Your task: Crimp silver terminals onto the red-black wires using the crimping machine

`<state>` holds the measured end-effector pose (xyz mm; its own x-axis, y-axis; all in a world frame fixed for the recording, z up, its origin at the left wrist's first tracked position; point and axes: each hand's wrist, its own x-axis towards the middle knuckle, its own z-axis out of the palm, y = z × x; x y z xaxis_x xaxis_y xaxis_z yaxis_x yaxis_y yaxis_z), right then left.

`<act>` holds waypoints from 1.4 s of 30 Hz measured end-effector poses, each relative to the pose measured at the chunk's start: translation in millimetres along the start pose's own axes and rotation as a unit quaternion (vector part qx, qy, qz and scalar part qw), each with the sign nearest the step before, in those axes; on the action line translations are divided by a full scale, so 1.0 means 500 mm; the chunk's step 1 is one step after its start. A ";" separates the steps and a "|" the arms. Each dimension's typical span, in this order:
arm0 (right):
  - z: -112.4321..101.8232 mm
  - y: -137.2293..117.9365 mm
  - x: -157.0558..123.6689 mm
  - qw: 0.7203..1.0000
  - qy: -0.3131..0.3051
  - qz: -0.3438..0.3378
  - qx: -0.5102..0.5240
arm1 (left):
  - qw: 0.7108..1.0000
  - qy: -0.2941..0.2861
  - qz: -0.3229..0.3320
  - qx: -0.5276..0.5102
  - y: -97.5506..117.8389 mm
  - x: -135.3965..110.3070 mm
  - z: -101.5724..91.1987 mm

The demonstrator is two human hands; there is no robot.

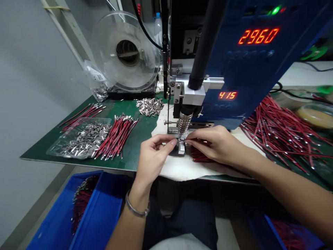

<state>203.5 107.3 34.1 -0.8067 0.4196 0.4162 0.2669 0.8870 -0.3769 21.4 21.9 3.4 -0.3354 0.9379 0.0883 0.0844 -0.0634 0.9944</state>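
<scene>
My left hand (156, 152) is closed in a pinch, thumb and forefinger at the left side of a small metal block (181, 148) under the machine's spring-loaded head (184, 121). What those fingertips hold is too small to make out. From the other side my right hand (218, 144) pinches what looks like the end of a thin wire (186, 140), close beneath the tip of the head. Red and black wires (200, 155) lie on white paper (179, 168) below my right hand.
A blue machine (234, 66) with lit red digits stands ahead. At left are a bag of metal pieces (87, 140), a wire bundle (117, 135) and loose metal pieces (149, 106). A wire heap (281, 132) lies right; a blue bin (96, 208) sits below the table edge.
</scene>
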 end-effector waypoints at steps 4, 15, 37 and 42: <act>-0.001 0.003 -0.001 1.000 0.001 -0.020 0.004 | 1.000 0.009 -0.001 0.008 0.002 0.000 0.000; -0.006 0.009 -0.003 0.999 -0.014 -0.033 -0.019 | 1.000 0.018 -0.006 0.016 -0.001 0.000 0.003; -0.007 0.008 -0.003 1.000 -0.015 -0.016 -0.009 | 0.998 0.043 -0.017 0.036 -0.001 -0.005 0.002; -0.005 0.010 -0.004 1.000 -0.014 -0.018 -0.011 | 0.998 0.047 -0.014 0.037 0.001 -0.004 0.003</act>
<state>208.1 111.2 33.6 -0.8303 0.3817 0.4061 0.2484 0.9057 -0.3434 23.8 20.4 3.6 -0.4247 0.9026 0.0698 0.1421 -0.0097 0.9898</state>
